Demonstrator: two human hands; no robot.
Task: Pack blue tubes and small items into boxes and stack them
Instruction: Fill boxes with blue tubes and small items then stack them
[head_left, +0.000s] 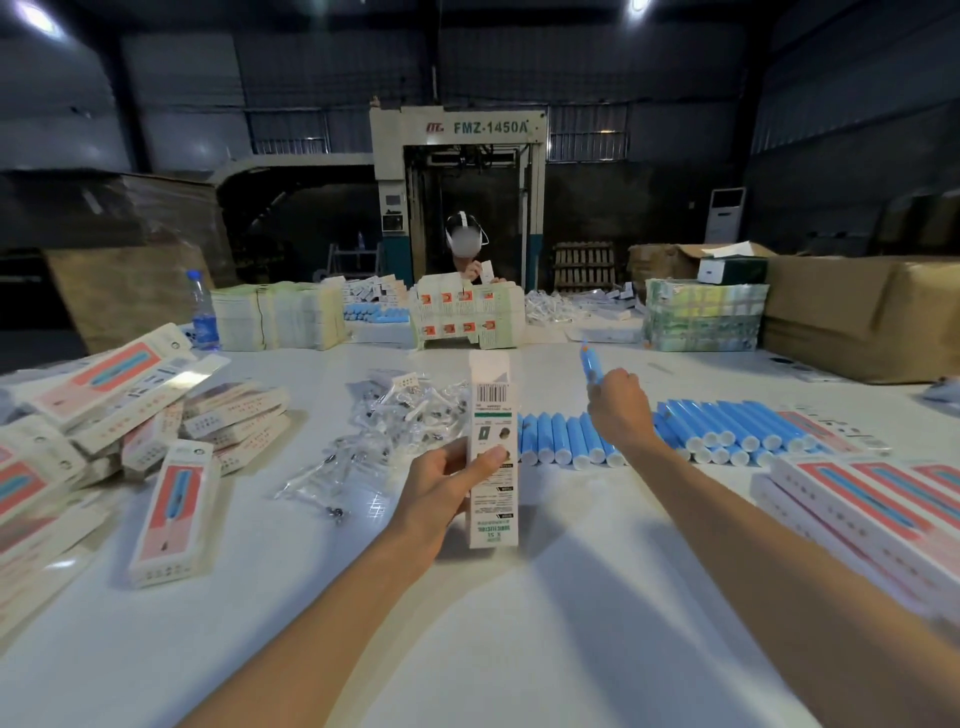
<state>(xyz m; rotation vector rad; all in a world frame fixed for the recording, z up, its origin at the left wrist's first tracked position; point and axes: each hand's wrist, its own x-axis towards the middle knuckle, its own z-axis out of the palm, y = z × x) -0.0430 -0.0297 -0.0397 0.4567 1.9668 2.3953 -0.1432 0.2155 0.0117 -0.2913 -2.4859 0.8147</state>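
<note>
Box (492, 452) upright in left hand (447, 486), mouth up. Right hand (618, 405) at its 2 o'clock, fist around blue tube (590, 364), tube near-vertical, close beside box.

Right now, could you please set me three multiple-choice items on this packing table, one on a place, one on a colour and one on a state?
1. Where do the clear packets of small items lie?
A. left of the row of tubes
B. on the cardboard carton
C. in the right hand

2. What colour is the tube in the right hand?
A. red
B. blue
C. green

3. How is the box in the left hand held?
A. flat on the table
B. crushed
C. upright

Answers:
1 A, the packets sit on the table between the loose boxes and the tubes.
2 B, the tube above the fist is blue.
3 C, the fingers grip its side as it stands on end.
</note>
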